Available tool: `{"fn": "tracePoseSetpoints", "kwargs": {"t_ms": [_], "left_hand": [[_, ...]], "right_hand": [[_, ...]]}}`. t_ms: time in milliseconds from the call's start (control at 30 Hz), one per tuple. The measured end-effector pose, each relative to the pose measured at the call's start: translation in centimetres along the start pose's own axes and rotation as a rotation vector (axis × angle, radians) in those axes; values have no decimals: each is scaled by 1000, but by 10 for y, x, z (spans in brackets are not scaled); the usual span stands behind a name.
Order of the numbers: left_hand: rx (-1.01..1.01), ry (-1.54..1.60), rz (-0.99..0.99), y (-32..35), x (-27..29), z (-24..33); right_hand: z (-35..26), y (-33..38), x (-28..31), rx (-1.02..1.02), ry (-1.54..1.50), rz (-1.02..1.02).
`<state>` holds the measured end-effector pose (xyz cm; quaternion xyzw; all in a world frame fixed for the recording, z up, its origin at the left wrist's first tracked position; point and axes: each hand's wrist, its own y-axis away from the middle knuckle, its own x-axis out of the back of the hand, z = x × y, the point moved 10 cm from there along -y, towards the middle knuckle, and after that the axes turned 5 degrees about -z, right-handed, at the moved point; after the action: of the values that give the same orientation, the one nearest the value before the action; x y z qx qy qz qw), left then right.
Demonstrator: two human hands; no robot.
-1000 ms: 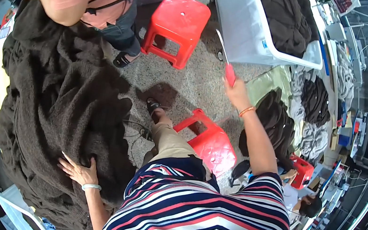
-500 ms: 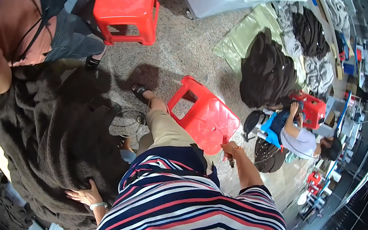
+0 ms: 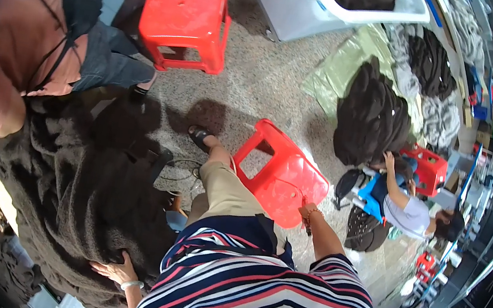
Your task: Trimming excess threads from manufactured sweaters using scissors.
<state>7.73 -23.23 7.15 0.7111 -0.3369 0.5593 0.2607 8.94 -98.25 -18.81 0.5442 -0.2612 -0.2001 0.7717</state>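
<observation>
My left hand (image 3: 117,270) lies with its fingers spread on a large heap of dark brown fabric (image 3: 78,192), which fills the left side. In my right hand (image 3: 310,213) is a slim red-handled tool (image 3: 305,201), its dark end showing below the fist. The fingers are wrapped round it, and its exact kind is hard to make out. It is held over the near edge of a red plastic stool (image 3: 289,189), in front of my striped shirt.
Another red stool (image 3: 182,10) stands farther off, beside a co-worker in an orange top (image 3: 40,40). A white wheeled bin (image 3: 294,8) is at the back. Brown cloth piles (image 3: 370,115) lie on the right, near a seated person (image 3: 404,209). A cable (image 3: 181,163) loops on the floor.
The whole view has shifted a little, so things sit lower and farther right. The tool in my right hand has turned slightly; my left hand remains on the fabric.
</observation>
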Motion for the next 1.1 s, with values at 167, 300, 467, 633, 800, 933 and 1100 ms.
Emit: {"fn": "tracePoseSetpoints", "kwargs": {"t_ms": [167, 300, 467, 633, 800, 933, 1100], "left_hand": [[115, 26, -23, 5, 6, 11], [206, 98, -24, 7, 27, 20], [226, 262, -17, 8, 58, 34], [350, 271, -84, 26, 86, 47], [440, 313, -87, 82, 88, 59], [386, 313, -9, 109, 86, 86], [223, 588, 175, 157, 74, 132]], "right_hand": [[-126, 66, 107, 307, 41, 386], [-274, 156, 171, 795, 142, 670], [-405, 263, 144, 1119, 379, 563], [-476, 264, 100, 1317, 819, 510], [-562, 254, 71, 1408, 1158, 597], [-604, 210, 43, 1352, 1365, 688], [-593, 158, -11, 1241, 1719, 624]]}}
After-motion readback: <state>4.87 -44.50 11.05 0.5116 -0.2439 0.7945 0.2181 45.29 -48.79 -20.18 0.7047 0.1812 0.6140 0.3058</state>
